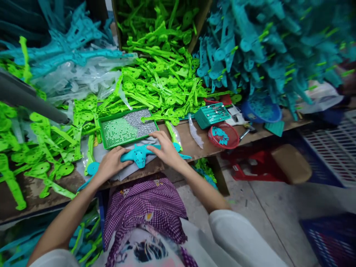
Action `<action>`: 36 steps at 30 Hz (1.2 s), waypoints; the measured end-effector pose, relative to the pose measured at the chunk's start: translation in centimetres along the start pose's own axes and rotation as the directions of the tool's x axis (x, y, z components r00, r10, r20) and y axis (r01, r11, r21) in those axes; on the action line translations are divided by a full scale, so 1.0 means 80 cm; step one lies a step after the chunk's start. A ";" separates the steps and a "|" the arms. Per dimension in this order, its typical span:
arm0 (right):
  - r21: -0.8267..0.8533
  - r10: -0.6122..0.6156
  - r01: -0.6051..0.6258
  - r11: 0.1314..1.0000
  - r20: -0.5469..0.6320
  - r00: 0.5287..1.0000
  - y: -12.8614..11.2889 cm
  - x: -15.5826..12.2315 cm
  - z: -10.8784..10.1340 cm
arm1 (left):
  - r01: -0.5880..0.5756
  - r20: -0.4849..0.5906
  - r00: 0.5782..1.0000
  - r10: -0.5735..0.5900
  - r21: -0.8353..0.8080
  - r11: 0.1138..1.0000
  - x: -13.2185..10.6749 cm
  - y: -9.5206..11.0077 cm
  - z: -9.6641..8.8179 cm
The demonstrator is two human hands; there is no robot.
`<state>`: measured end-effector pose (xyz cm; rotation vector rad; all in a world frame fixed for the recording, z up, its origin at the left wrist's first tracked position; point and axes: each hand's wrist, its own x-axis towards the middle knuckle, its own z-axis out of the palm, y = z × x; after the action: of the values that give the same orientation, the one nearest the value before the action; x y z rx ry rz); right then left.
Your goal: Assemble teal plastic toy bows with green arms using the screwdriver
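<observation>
A teal plastic toy part [138, 155] shaped like a long animal lies on a grey cloth at the front of the wooden bench [203, 144]. My left hand [111, 163] rests on its left end with fingers curled over it. My right hand [165, 148] presses on its right half, fingers bent around the piece. Just behind the hands stands a green tray [126, 128] filled with small silver screws and holes.
Heaps of bright green plastic parts [155, 81] cover the bench, with teal parts [267, 44] stacked at right and upper left. A teal box [213, 114], a red basket [224, 135] and a blue bowl [261, 111] sit to the right. A red stool [267, 167] stands on the floor.
</observation>
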<state>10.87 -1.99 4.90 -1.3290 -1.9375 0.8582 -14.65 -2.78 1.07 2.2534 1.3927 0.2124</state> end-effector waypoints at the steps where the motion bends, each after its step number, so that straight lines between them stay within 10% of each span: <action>1: 0.093 -0.010 0.020 0.996 -0.110 0.994 -0.019 0.003 0.010 | 0.001 0.001 1.000 -0.001 0.003 1.000 0.000 0.000 0.000; 4: 0.251 -0.020 0.095 0.963 -0.287 0.958 -0.085 0.039 0.042 | 0.024 -0.023 0.999 -0.024 0.006 1.000 0.002 -0.001 0.003; 11: 0.443 -0.227 0.207 0.872 -0.006 0.974 -0.169 0.167 0.094 | 0.020 -0.031 0.999 -0.022 -0.057 0.998 0.003 -0.003 0.009; 24: 0.322 -0.199 0.205 0.924 -0.052 0.979 -0.102 0.148 -0.013 | 0.029 0.001 1.000 -0.029 -0.083 0.996 -0.006 0.005 -0.003; 36: 0.534 0.055 0.127 0.836 -0.312 0.949 -0.032 0.154 0.068 | 0.042 -0.011 0.999 -0.042 -0.028 0.999 -0.007 0.010 0.000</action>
<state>1.58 8.11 5.39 -0.9982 -1.3202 1.0149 -14.30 -3.54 1.54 2.2018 1.4330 0.2297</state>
